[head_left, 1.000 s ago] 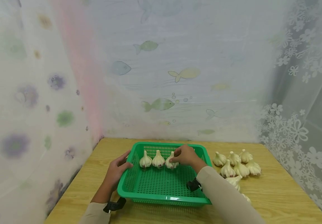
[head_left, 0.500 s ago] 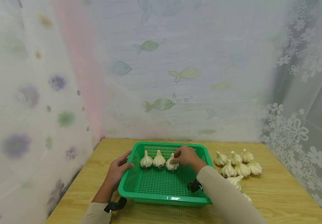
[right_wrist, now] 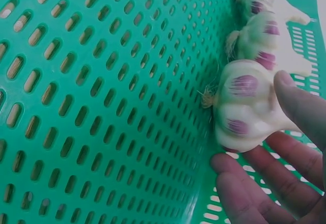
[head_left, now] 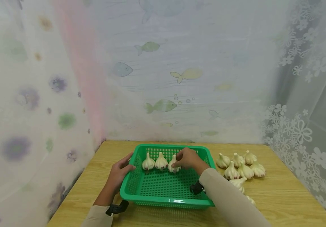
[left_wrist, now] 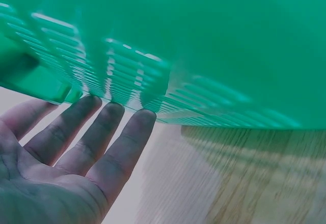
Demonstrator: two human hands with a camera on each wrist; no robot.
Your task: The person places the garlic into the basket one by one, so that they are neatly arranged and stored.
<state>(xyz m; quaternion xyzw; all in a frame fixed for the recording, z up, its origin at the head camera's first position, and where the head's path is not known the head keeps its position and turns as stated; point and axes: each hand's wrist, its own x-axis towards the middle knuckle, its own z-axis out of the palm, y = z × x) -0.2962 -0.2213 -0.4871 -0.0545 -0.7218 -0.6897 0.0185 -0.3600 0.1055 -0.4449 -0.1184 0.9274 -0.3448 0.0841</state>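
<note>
A green plastic basket (head_left: pixel 168 200) with slotted walls stands on the table. My left hand (head_left: pixel 117 174) holds its left side, thumb over the rim and fingers outside; in the left wrist view the fingertips (left_wrist: pixel 145 116) meet the slotted wall. Inside, along the back wall, three garlic bulbs stand in a row: a left bulb (head_left: pixel 148 162), a middle bulb (head_left: pixel 161 162) and a right bulb (head_left: pixel 172 167). My right hand (head_left: pixel 187 158) reaches over the basket and pinches the right bulb. The right wrist view shows the thumb against this purple-streaked bulb (right_wrist: pixel 247 107), other fingers beneath.
Several more garlic bulbs (head_left: pixel 245 171) are grouped on the wooden table (head_left: pixel 282 195) to the right of the basket. One bulb (head_left: pixel 238 183) lies on its side near the right sleeve (head_left: pixel 231 198), which partly hides another. Printed curtains (head_left: pixel 180 126) hang behind and beside the table.
</note>
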